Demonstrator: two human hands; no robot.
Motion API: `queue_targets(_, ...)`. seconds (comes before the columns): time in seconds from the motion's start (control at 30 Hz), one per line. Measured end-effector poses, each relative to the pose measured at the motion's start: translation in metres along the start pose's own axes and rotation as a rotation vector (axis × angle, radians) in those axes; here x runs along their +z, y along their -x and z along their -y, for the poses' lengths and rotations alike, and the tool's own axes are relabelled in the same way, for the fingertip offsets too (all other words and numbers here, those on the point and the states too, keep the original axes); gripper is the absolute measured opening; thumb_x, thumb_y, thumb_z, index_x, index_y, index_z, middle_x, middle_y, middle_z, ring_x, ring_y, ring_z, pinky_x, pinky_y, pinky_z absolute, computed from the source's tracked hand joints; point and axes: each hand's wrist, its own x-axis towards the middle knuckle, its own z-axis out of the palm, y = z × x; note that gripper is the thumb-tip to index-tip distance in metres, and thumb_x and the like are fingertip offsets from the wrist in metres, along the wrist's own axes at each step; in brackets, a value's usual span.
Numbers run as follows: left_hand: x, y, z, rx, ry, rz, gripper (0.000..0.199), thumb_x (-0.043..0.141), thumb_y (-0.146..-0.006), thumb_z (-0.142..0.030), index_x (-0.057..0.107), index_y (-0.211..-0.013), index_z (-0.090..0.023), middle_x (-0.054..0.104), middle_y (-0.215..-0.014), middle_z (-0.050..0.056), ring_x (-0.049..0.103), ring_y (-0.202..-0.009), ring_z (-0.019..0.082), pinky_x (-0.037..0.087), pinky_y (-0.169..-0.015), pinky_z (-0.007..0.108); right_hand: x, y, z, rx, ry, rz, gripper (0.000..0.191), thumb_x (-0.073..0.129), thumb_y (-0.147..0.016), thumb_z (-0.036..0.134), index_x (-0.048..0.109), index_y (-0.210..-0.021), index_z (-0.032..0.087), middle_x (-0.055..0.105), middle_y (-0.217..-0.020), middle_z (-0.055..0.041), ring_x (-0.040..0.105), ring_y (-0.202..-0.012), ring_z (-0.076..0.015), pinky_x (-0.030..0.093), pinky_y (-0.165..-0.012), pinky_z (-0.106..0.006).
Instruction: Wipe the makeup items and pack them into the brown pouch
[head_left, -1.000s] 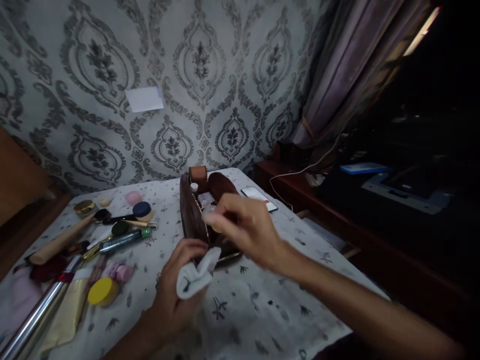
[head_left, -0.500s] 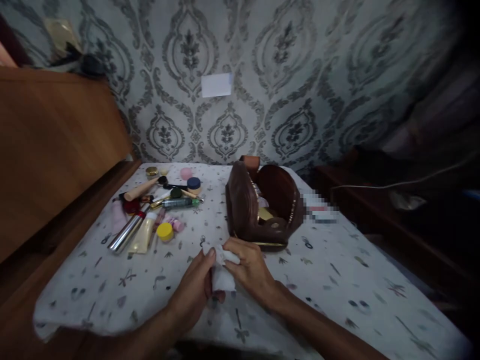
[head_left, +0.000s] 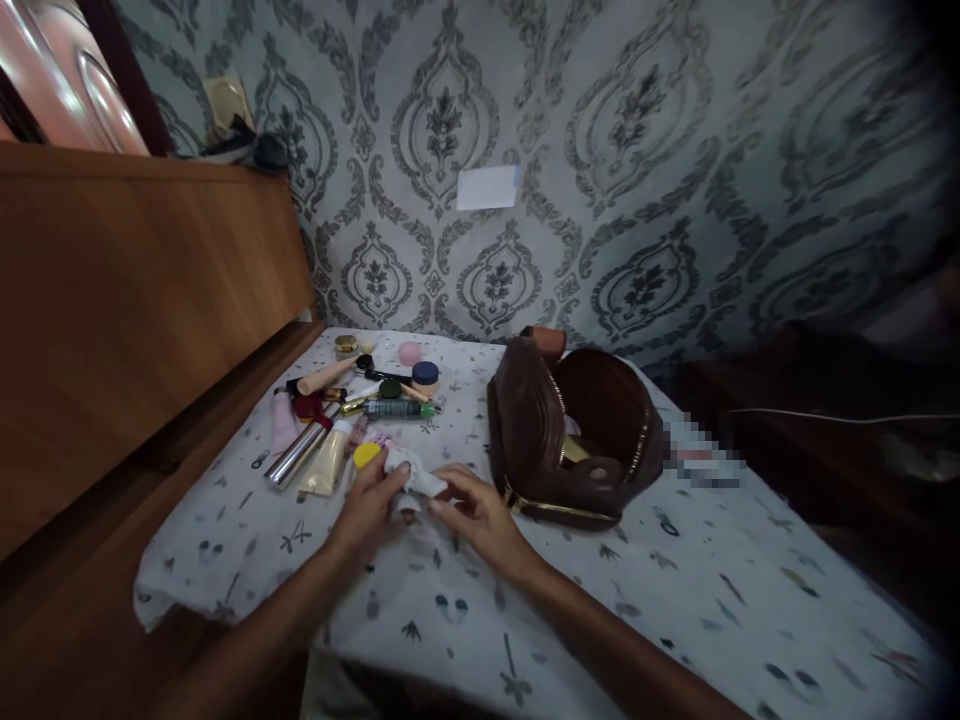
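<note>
I find the tissue [head_left: 411, 470] above the bench [head_left: 420, 620], between my two hands. My left hand [head_left: 369, 505] pinches it; my right hand [head_left: 484, 520] curls thumb and fingers at its right end, and I cannot tell whether they grip. The bag [head_left: 525, 425] stands open at right. A yellow lid [head_left: 367, 456] and cream tube [head_left: 328, 462] lie left.

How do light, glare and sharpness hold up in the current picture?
Head view: dim overall, the right edge falling to near black; head view: bright glare on the glossy pink panel, a thinner highlight along the silver tube; head view: a pixelated patch obscures detail right of the brown handbag; head view: the white tissue looks soft, fine texture unreadable.
</note>
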Motion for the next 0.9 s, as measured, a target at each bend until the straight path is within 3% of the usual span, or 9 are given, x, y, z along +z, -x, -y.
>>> queue_targets(0.07,-0.011,-0.018,-0.013,0.166,-0.302,0.0,0.035,0.063,-0.082,-0.051,0.057,-0.096,-0.019,0.059,-0.075,-0.001,0.054,-0.055,0.012,0.043,-0.045,0.021,0.005,-0.007,-0.007,0.124,-0.086,-0.044,0.036,0.065,-0.083,0.046,0.068,-0.105,0.018,0.066,-0.085,-0.0049,0.058,-0.068,-0.0147,0.043,-0.056,-0.025)
queue_targets(0.1,-0.016,-0.028,-0.021,0.326,-0.565,-0.007,0.031,0.051,-0.09,-0.047,0.057,-0.099,-0.018,0.06,-0.077,0.0,0.055,-0.058,0.013,0.046,-0.049,0.023,0.007,-0.011,-0.01,0.185,-0.129,-0.07,0.038,0.066,-0.082,0.048,0.067,-0.104,0.017,0.066,-0.078,-0.0036,0.056,-0.063,-0.0139,0.042,-0.053,-0.024)
queue_targets(0.13,-0.021,-0.04,-0.03,0.502,-0.897,-0.015,0.03,0.042,-0.094,-0.041,0.058,-0.102,-0.018,0.062,-0.08,0.002,0.059,-0.065,0.016,0.051,-0.058,0.026,0.009,-0.014,-0.014,0.233,-0.178,-0.097,0.039,0.067,-0.08,0.049,0.068,-0.103,0.017,0.065,-0.072,-0.0023,0.055,-0.059,-0.0133,0.041,-0.051,-0.024)
queue_targets(0.2,-0.027,-0.065,-0.047,0.595,-1.085,0.0,0.024,0.048,-0.091,-0.031,0.062,-0.106,-0.018,0.065,-0.099,0.007,0.063,-0.093,0.023,0.052,-0.084,0.034,0.013,-0.02,-0.022,0.285,-0.28,-0.165,0.04,0.071,-0.074,0.05,0.069,-0.096,0.016,0.063,-0.065,-0.0008,0.056,-0.057,-0.0133,0.04,-0.05,-0.023)
queue_targets(0.23,-0.028,-0.077,-0.054,0.614,-1.171,0.023,0.025,0.049,-0.089,-0.024,0.062,-0.109,-0.019,0.065,-0.109,0.008,0.06,-0.106,0.026,0.048,-0.096,0.037,0.014,-0.021,-0.025,0.293,-0.331,-0.197,0.04,0.073,-0.07,0.05,0.069,-0.093,0.016,0.063,-0.066,-0.0007,0.057,-0.058,-0.0136,0.04,-0.049,-0.023)
queue_targets(0.3,-0.028,-0.101,-0.062,0.603,-1.352,0.084,0.026,0.05,-0.085,-0.015,0.065,-0.107,-0.019,0.063,-0.116,0.011,0.055,-0.116,0.029,0.042,-0.104,0.043,0.014,-0.022,-0.029,0.293,-0.412,-0.238,0.041,0.077,-0.066,0.05,0.069,-0.088,0.016,0.064,-0.07,-0.0012,0.059,-0.058,-0.0136,0.04,-0.048,-0.022)
queue_targets(0.5,-0.017,-0.145,-0.052,0.489,-1.826,0.265,0.029,0.06,-0.075,-0.008,0.065,-0.103,-0.014,0.061,-0.113,0.017,0.056,-0.11,0.034,0.048,-0.092,0.044,0.01,-0.016,-0.036,0.284,-0.556,-0.25,0.041,0.08,-0.066,0.049,0.07,-0.089,0.017,0.065,-0.076,-0.0009,0.061,-0.057,-0.0115,0.04,-0.048,-0.022)
queue_targets(0.7,-0.008,-0.148,-0.045,0.538,-2.07,0.312,0.033,0.063,-0.077,-0.012,0.062,-0.11,-0.012,0.057,-0.119,0.02,0.052,-0.116,0.036,0.046,-0.091,0.046,0.006,-0.018,-0.039,0.301,-0.714,-0.307,0.047,0.084,-0.064,0.048,0.069,-0.097,0.017,0.066,-0.082,-0.0018,0.065,-0.062,-0.0124,0.04,-0.053,-0.023)
queue_targets(0.9,-0.006,-0.132,-0.057,0.633,-2.116,0.368,0.037,0.06,-0.088,-0.023,0.051,-0.121,-0.01,0.062,-0.116,0.018,0.057,-0.109,0.035,0.044,-0.091,0.048,0.005,-0.017,-0.036,0.32,-0.804,-0.335,0.063,0.088,-0.058,0.052,0.065,-0.106,0.017,0.065,-0.086,-0.0021,0.067,-0.066,-0.0141,0.043,-0.055,-0.024)
